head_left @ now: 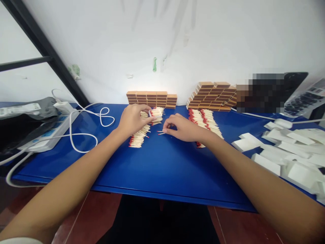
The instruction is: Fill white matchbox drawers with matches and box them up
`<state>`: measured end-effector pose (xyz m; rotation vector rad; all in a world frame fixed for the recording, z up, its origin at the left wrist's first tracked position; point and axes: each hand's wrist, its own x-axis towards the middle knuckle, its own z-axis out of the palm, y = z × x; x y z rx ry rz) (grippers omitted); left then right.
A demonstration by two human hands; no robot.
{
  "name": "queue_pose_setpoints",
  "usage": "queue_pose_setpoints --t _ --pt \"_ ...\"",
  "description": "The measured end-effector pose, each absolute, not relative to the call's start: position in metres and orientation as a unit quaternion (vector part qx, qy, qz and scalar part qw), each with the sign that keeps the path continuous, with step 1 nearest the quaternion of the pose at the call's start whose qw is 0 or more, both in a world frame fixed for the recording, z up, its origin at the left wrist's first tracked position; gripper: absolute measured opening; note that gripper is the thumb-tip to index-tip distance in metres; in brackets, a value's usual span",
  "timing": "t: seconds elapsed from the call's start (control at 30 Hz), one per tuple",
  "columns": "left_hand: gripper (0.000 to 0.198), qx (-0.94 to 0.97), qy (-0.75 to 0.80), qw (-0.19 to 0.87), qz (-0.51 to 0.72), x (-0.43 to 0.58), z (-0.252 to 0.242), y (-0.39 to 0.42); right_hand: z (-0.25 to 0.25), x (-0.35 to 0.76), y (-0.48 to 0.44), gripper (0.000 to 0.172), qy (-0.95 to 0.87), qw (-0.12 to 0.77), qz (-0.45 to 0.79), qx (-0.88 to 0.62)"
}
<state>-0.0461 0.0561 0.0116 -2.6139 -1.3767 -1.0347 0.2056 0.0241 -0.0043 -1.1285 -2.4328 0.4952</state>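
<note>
My left hand [134, 118] is closed on a small white matchbox tray [150, 113], its thumb and fingers at the tray's edges. Red match heads show at the tray, though the hand hides part of it. A row of red-tipped matches [137, 139] lies under and beside this hand. To its right, my right hand [181, 127] pinches a couple of matches [160, 132], their red heads pointing left, low over the blue table [162, 169]. Beyond the right wrist, two more rows of matches [214, 122] lie side by side, partly covered by the forearm.
Against the wall stand a lower stack of matchboxes [147, 96] and a taller, stepped stack [212, 98]. White empty trays [291, 152] are heaped at the right. A power strip [54, 130] with white cables [83, 135] lies at the left. A phone [296, 84] leans at back right.
</note>
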Motion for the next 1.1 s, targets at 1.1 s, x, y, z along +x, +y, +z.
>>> queue_pose_setpoints --t 1.1 --pt "0.041 -0.885 -0.351 -0.034 -0.306 -0.032 0.011 0.043 0.005 0.209 0.018 0.017 -0.850 0.313 0.107 -0.410"
